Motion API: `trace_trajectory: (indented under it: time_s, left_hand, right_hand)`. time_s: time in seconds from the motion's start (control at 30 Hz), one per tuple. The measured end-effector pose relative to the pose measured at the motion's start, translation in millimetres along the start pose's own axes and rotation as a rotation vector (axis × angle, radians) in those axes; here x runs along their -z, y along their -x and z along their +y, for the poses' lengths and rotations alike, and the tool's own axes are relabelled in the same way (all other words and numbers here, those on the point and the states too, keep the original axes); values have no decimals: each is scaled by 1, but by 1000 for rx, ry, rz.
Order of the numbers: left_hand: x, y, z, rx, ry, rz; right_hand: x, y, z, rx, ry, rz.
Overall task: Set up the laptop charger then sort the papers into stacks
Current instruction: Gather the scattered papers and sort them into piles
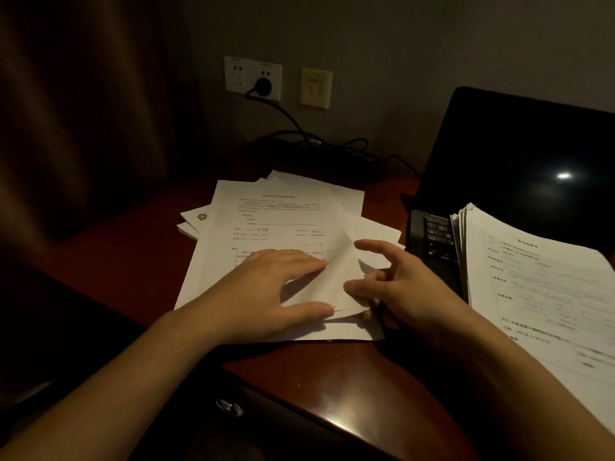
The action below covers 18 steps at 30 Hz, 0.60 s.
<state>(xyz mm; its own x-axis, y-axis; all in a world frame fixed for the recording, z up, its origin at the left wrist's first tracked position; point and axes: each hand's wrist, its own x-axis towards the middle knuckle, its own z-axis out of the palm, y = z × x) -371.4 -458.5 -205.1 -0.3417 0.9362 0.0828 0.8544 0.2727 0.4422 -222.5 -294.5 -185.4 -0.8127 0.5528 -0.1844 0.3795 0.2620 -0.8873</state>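
A loose spread of printed white papers lies on the dark wooden desk. My left hand rests flat on the top sheet, fingers straight. My right hand pinches the lifted right corner of the top sheet between thumb and fingers. A thick stack of papers lies over the keyboard of the open black laptop. The black charger plug sits in the white wall socket, and its cable trails along the desk's back toward the laptop.
A brown curtain hangs at the left. A beige wall plate sits right of the socket. A metal drawer handle shows below the desk's front edge. The room is dim.
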Motion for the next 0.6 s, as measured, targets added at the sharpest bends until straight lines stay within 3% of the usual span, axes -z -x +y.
trace_trajectory:
  time_s: [0.17, 0.33, 0.47, 0.6]
  left_hand:
    - [-5, 3, -11, -41, 296, 168]
    - [-6, 9, -8, -45, 415, 342]
    - [-4, 11, -7, -58, 364, 367]
    - [-4, 7, -11, -42, 310, 232]
  right_hand:
    - [-6, -2, 5, 23, -20, 67]
    - [7, 0, 1, -50, -193, -67]
    - [2, 1, 1, -13, -156, -56]
    - [-7, -1, 2, 36, -146, -18]
